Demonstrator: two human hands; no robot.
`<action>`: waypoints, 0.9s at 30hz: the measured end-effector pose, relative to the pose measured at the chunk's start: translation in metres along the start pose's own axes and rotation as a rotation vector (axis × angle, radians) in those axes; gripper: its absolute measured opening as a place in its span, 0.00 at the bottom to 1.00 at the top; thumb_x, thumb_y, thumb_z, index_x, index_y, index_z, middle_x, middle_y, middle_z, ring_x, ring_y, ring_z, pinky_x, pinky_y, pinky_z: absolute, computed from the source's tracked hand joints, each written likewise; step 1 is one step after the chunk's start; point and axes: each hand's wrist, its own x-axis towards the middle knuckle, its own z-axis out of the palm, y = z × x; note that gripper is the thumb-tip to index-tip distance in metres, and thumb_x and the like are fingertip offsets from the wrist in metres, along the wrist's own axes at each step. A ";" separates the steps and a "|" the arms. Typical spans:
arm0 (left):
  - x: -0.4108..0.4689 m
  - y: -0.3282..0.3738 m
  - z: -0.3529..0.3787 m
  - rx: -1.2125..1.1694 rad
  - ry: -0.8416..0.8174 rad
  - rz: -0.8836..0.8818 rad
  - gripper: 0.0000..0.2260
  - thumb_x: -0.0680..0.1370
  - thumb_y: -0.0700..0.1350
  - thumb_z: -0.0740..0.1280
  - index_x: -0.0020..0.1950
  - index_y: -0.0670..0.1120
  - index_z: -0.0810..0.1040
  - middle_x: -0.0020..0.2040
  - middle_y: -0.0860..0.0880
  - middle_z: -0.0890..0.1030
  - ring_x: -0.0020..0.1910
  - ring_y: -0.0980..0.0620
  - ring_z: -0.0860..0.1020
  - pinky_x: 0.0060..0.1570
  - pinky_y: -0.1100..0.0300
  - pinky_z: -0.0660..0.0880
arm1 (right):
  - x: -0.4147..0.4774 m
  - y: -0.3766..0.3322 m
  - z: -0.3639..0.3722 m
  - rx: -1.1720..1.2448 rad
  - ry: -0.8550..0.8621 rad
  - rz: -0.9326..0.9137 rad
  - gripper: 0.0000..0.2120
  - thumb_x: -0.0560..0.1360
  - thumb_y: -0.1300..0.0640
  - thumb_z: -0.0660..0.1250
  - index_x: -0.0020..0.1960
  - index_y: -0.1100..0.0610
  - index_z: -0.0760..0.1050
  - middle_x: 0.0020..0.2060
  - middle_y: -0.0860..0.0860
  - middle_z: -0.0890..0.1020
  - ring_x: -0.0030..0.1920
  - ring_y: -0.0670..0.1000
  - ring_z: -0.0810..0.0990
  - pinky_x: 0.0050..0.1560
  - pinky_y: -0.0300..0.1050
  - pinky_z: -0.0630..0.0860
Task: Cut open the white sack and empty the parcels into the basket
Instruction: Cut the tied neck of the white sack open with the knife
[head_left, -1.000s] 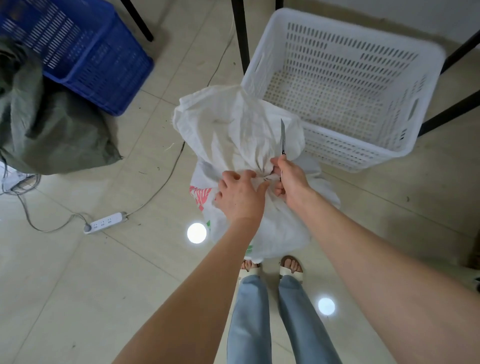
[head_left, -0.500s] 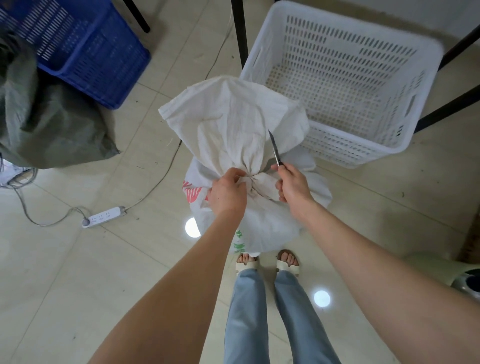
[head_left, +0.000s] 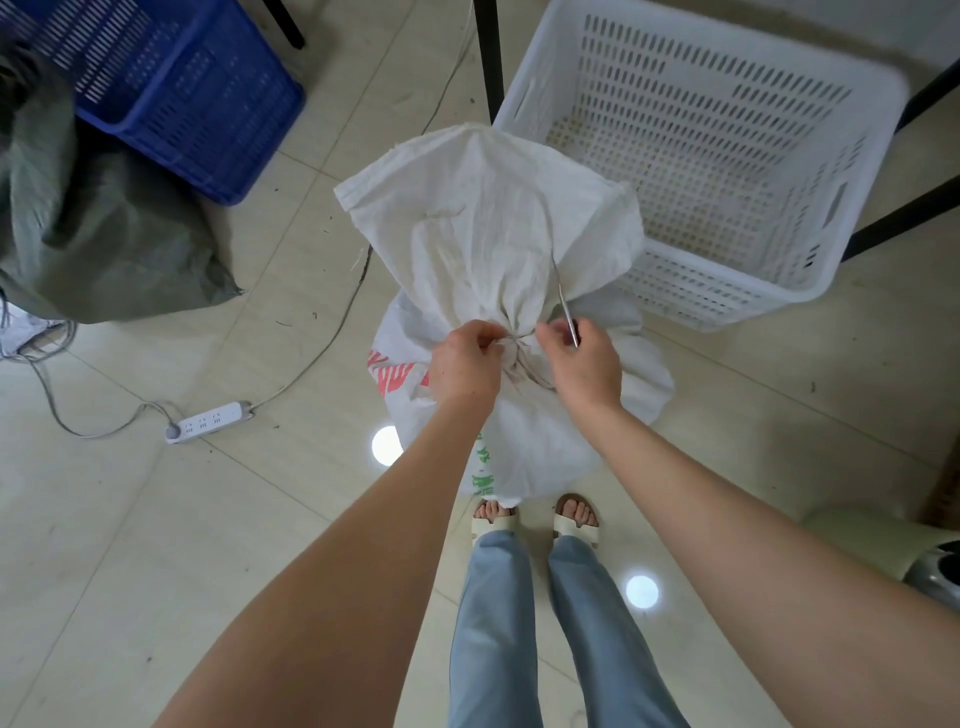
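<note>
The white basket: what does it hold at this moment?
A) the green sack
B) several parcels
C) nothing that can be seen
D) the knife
C: the white basket shows only its bare perforated floor, and the white sack stands tied shut in front of it.

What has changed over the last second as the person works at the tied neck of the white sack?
The left hand went from clutching the gathered neck to pinching the string at the knot. The blade in the right hand tipped from upright to leaning left. The white sack stays tied and the white basket stays empty.
</note>
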 end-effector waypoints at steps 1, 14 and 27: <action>0.001 0.000 0.001 -0.002 -0.014 0.017 0.10 0.75 0.38 0.65 0.51 0.49 0.82 0.49 0.52 0.84 0.52 0.52 0.80 0.52 0.60 0.76 | 0.005 -0.005 0.001 -0.013 0.012 0.002 0.15 0.72 0.43 0.67 0.50 0.53 0.74 0.47 0.46 0.77 0.46 0.47 0.75 0.46 0.44 0.70; 0.002 -0.006 0.002 -0.170 -0.093 0.130 0.07 0.74 0.39 0.69 0.49 0.48 0.83 0.46 0.52 0.84 0.49 0.56 0.81 0.52 0.66 0.75 | 0.047 -0.017 0.001 0.330 0.045 0.393 0.19 0.65 0.56 0.77 0.52 0.63 0.79 0.44 0.55 0.82 0.39 0.52 0.80 0.36 0.41 0.76; 0.014 0.007 0.003 -0.019 -0.092 0.139 0.07 0.74 0.40 0.67 0.49 0.47 0.83 0.45 0.52 0.84 0.44 0.59 0.78 0.41 0.76 0.69 | 0.046 -0.018 -0.004 0.321 -0.027 0.399 0.16 0.71 0.46 0.70 0.44 0.58 0.71 0.34 0.50 0.74 0.30 0.49 0.71 0.24 0.35 0.68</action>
